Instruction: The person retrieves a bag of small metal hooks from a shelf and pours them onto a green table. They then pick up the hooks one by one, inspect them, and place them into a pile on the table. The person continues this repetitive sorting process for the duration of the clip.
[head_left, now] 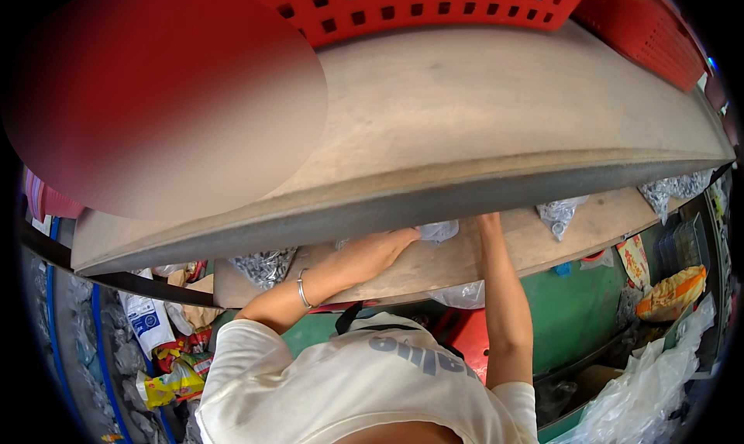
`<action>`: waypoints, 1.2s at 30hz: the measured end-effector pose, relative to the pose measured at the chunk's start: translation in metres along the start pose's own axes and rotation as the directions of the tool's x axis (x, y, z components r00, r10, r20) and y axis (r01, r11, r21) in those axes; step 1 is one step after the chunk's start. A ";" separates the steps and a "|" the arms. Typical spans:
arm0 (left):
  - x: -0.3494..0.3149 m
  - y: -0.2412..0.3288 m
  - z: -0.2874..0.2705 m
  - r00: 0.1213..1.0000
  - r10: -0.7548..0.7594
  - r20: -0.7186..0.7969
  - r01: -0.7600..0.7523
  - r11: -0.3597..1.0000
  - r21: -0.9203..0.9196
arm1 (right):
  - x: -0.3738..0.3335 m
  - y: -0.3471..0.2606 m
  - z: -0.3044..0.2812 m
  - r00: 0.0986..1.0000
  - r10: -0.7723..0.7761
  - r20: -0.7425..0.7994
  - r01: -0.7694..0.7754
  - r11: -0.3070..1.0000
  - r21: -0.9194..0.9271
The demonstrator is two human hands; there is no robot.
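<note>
My left hand (pixel 380 252), with a silver bangle (pixel 303 289) on its wrist, reaches over the lower wooden surface. Its fingers close on the edge of a clear plastic bag (pixel 439 231); the bag's far part and contents are hidden beneath the upper shelf. To the right of the bag, my right hand (pixel 488 222) goes under the shelf's front edge, so its fingers are out of sight. Left of my left hand lies a clear bag of small grey metal parts (pixel 266 267). Another bag of metal parts (pixel 561 215) sits right of my right hand.
The upper shelf (pixel 496 95) overhangs both hands and carries red perforated baskets (pixel 434 10). A further bag of metal parts (pixel 673 192) lies at the far right. Crumpled packaging (pixel 174 378) fills the lower left. White plastic sheeting (pixel 651 382) lies at the lower right.
</note>
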State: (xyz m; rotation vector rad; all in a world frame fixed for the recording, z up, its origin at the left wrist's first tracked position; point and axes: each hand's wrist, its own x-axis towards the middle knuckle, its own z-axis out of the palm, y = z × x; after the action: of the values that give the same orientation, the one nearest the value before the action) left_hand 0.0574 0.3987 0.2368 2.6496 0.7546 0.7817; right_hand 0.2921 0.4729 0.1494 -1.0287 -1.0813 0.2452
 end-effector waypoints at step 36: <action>-0.041 0.117 0.085 0.618 -0.001 0.786 0.653 -0.558 -0.513 | -0.056 -0.258 -0.151 0.989 0.107 0.106 -0.140 0.916 0.377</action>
State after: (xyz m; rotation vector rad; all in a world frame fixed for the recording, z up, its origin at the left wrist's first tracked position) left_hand 0.1234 0.2703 0.1963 0.4741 0.4506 0.1629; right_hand 0.3118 0.2127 0.3064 -0.7369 -0.9931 0.5844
